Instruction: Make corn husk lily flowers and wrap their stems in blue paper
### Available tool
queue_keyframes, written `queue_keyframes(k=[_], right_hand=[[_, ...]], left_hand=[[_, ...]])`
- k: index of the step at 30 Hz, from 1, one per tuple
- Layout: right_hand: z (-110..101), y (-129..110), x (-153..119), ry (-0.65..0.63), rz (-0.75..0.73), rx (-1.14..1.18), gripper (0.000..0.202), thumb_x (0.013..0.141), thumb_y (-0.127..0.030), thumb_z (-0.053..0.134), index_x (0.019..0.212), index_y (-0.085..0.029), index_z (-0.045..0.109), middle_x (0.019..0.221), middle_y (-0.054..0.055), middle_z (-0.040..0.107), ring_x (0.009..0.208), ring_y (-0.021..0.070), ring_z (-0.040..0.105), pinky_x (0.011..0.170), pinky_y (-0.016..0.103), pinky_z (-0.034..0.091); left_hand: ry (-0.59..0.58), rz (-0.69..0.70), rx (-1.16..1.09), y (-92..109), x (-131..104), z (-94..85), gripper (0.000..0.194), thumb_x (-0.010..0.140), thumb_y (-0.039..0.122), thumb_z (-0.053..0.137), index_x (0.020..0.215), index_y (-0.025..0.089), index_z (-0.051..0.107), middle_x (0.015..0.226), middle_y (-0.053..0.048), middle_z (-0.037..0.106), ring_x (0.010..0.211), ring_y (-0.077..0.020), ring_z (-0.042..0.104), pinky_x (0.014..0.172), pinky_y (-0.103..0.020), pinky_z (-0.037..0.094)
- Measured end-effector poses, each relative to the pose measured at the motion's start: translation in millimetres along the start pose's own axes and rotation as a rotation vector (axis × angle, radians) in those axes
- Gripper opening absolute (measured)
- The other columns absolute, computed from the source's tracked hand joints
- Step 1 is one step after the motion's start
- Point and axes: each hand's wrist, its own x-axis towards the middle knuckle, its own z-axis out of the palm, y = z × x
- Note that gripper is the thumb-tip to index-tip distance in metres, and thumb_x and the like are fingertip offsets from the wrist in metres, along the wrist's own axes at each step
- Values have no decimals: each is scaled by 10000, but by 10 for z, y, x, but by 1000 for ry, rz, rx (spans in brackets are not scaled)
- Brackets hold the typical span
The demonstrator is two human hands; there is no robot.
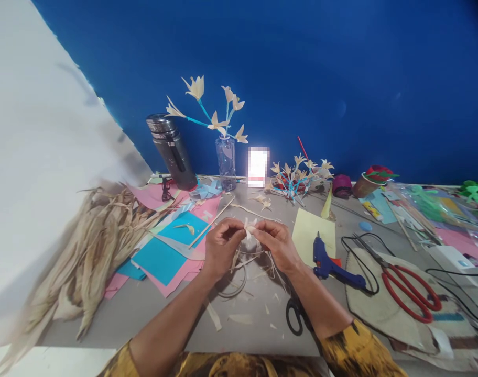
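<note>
Near the middle of the table, a small cream husk flower (pixel 250 228) is pinched between both hands. My left hand (pixel 225 242) has its thumb and fingertips closed on the flower's left side. On the other side, my right hand (pixel 276 242) grips it the same way. Thin pale husk strips (pixel 245 262) lie below the hands, partly hidden by them. Black-handled scissors (pixel 294 317) rest beside my right forearm, their blades hidden. Two small loose husk flowers (pixel 263 201) lie just beyond the hands.
Dried husks (pixel 82 246) and blue paper (pixel 170 246) are at left. A dark flask (pixel 174 154) and a clear bottle (pixel 226 165) with flowers stand behind. At right lie a blue glue gun (pixel 333 264), yellow paper (pixel 304 235) and red-handled scissors (pixel 410 293), among cords.
</note>
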Motion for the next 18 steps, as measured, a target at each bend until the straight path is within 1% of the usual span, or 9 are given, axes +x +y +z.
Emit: queue_keyframes(k=[3,5,7,10,15,18], right_hand=[[-3,25,3,-22,3,16,310,769,-459,756,729,-159,690,506,-67,412,469,65,257,451,242,152],[-6,35,2,-35,10,23,297,782,-446,744,728,-159,691,510,-60,441,463,64,257,448,240,157],[-4,37,0,-41,19,27,289,783,-440,736,719,-162,688,523,-49,479,463,66,265,445,237,166],[4,31,2,-38,21,19,287,775,-442,731,708,-166,683,530,-42,503,469,72,272,445,236,172],[7,28,9,-22,-8,-23,319,775,-467,732,698,-167,656,538,-53,456,485,75,292,454,235,192],[-7,45,6,3,-18,-54,357,810,-517,696,759,-166,657,576,-51,441,502,80,320,456,226,221]], left_hand=[[-7,-135,-132,-1,2,21,55,706,202,742,703,176,694,686,0,670,635,-136,598,619,-255,473],[-24,-226,-209,8,-3,39,83,691,223,762,703,170,698,648,2,667,594,-134,599,605,-256,475],[-33,-287,-254,24,-7,54,104,683,237,775,706,167,701,625,0,670,576,-135,606,607,-256,480],[-26,-316,-272,43,-4,60,118,671,240,787,694,166,697,606,-2,673,571,-135,611,605,-250,479],[-28,-337,-240,31,16,31,126,645,218,804,693,161,703,618,-9,685,566,-130,603,592,-242,469],[-23,-359,-221,0,29,13,129,659,217,804,701,156,698,611,-9,687,562,-122,599,594,-234,461]])
